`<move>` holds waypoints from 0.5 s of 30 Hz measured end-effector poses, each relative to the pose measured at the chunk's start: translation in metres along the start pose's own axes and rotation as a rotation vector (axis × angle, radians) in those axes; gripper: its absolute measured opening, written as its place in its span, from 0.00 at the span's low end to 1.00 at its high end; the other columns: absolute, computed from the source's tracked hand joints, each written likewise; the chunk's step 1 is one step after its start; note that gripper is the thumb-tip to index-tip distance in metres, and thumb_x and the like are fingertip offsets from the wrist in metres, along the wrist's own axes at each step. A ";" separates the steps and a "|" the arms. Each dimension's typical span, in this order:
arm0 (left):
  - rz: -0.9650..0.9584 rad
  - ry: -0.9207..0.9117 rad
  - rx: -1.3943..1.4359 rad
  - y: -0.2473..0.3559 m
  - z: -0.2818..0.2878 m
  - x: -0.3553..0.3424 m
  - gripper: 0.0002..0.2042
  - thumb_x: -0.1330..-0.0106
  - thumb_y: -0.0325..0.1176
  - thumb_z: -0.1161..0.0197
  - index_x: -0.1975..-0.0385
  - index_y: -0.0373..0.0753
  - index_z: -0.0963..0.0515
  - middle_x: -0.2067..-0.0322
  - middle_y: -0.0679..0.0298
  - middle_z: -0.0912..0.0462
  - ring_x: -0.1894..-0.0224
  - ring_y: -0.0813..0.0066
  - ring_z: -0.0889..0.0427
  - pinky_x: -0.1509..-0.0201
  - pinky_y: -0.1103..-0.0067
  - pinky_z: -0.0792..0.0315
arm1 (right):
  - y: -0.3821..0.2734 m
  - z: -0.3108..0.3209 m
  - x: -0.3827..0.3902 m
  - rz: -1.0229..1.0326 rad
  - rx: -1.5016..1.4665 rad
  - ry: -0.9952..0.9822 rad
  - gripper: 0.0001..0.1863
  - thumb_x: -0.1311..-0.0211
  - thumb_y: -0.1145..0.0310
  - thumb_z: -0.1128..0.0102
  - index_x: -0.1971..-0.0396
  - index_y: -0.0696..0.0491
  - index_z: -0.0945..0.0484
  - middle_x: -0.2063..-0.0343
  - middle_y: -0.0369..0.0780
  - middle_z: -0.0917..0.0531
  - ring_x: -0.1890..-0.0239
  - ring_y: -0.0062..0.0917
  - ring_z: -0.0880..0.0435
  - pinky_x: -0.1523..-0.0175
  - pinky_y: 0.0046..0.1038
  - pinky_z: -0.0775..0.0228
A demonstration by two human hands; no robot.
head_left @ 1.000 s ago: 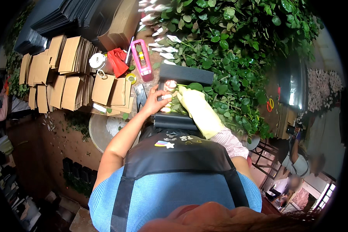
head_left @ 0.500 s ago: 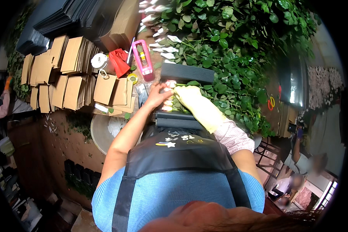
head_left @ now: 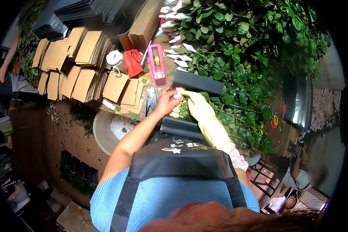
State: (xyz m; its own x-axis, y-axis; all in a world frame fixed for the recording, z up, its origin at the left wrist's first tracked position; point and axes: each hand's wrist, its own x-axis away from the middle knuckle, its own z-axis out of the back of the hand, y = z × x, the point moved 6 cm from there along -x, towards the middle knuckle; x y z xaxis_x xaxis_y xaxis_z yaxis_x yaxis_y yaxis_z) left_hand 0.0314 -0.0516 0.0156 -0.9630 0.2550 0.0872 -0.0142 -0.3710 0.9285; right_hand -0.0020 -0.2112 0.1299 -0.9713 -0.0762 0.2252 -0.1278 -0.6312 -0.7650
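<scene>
Pale rose heads (head_left: 175,112) lie in a row on a black corrugated sheet (head_left: 199,82), whose near side (head_left: 181,127) folds up close to my apron. At the row's far end, my bare left hand (head_left: 168,102) has its fingers closed on a pink-tinged rose (head_left: 179,90). Opposite it, my right hand (head_left: 194,102), in a long yellow glove, pinches the same rose just below its head. The glove hides part of the stems and its own fingertips. Left of my left hand lies a pair of scissors (head_left: 151,101).
A pink tape dispenser (head_left: 157,65), a red cloth (head_left: 132,63) and a white-lidded jar (head_left: 114,58) stand beyond. Cardboard pieces (head_left: 89,46) are stacked at left. Leafy rose stems (head_left: 236,58) heap far right, near white-wrapped buds (head_left: 176,15). A round tub (head_left: 100,131) sits below.
My view has shifted, so the table's things appear farther right. Both hands stay at the rose at the far end of the row, their fingers slightly moved.
</scene>
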 end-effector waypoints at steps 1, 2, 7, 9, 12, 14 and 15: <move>0.000 0.001 -0.011 -0.001 0.001 0.001 0.23 0.45 0.44 0.22 0.53 0.37 0.15 0.37 0.38 0.32 0.33 0.43 0.31 0.30 0.64 0.36 | -0.003 0.000 0.001 -0.034 0.034 -0.017 0.21 0.30 0.77 0.54 0.43 0.48 0.20 0.46 0.47 0.16 0.43 0.37 0.18 0.37 0.30 0.30; 0.002 -0.010 -0.009 0.000 -0.002 0.001 0.23 0.44 0.45 0.22 0.53 0.37 0.15 0.36 0.38 0.32 0.32 0.43 0.32 0.30 0.63 0.36 | -0.002 0.002 0.000 -0.108 0.038 -0.031 0.20 0.29 0.75 0.53 0.42 0.47 0.20 0.46 0.46 0.16 0.43 0.37 0.18 0.37 0.30 0.30; 0.016 -0.040 0.007 0.004 -0.002 0.001 0.23 0.43 0.44 0.23 0.51 0.38 0.16 0.35 0.37 0.33 0.32 0.42 0.32 0.29 0.63 0.36 | -0.003 0.012 0.000 -0.136 0.067 0.032 0.18 0.27 0.68 0.50 0.41 0.47 0.21 0.46 0.45 0.16 0.44 0.36 0.18 0.37 0.31 0.29; 0.015 -0.032 -0.008 0.003 -0.004 0.002 0.23 0.43 0.44 0.23 0.51 0.38 0.16 0.35 0.37 0.33 0.32 0.42 0.33 0.29 0.63 0.37 | -0.014 0.019 0.004 -0.119 0.204 0.115 0.18 0.28 0.64 0.49 0.42 0.47 0.21 0.50 0.46 0.15 0.45 0.41 0.18 0.38 0.38 0.28; 0.036 0.022 -0.039 -0.010 0.003 0.005 0.22 0.43 0.44 0.23 0.53 0.39 0.17 0.36 0.40 0.32 0.32 0.44 0.32 0.29 0.63 0.37 | -0.017 0.006 -0.015 -0.131 0.312 -0.013 0.18 0.28 0.67 0.50 0.44 0.48 0.19 0.53 0.47 0.14 0.49 0.43 0.16 0.42 0.36 0.25; -0.019 -0.010 -0.059 0.003 -0.007 0.000 0.24 0.43 0.42 0.23 0.50 0.37 0.21 0.41 0.43 0.30 0.34 0.47 0.30 0.30 0.64 0.37 | -0.010 0.015 -0.015 -0.199 0.353 -0.027 0.17 0.29 0.68 0.51 0.46 0.48 0.18 0.56 0.47 0.14 0.52 0.45 0.15 0.45 0.38 0.24; 0.009 -0.015 -0.032 0.006 -0.004 -0.001 0.26 0.44 0.41 0.22 0.49 0.37 0.23 0.43 0.45 0.29 0.37 0.48 0.30 0.31 0.64 0.36 | 0.004 0.007 -0.023 -0.211 0.352 -0.040 0.16 0.29 0.68 0.51 0.48 0.49 0.17 0.57 0.48 0.13 0.54 0.45 0.15 0.47 0.39 0.23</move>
State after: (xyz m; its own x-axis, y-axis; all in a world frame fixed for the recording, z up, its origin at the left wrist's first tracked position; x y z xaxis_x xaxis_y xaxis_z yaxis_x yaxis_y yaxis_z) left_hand 0.0312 -0.0571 0.0194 -0.9591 0.2644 0.1012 -0.0142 -0.4018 0.9156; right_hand 0.0208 -0.2174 0.1258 -0.9217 0.0574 0.3835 -0.2402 -0.8611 -0.4482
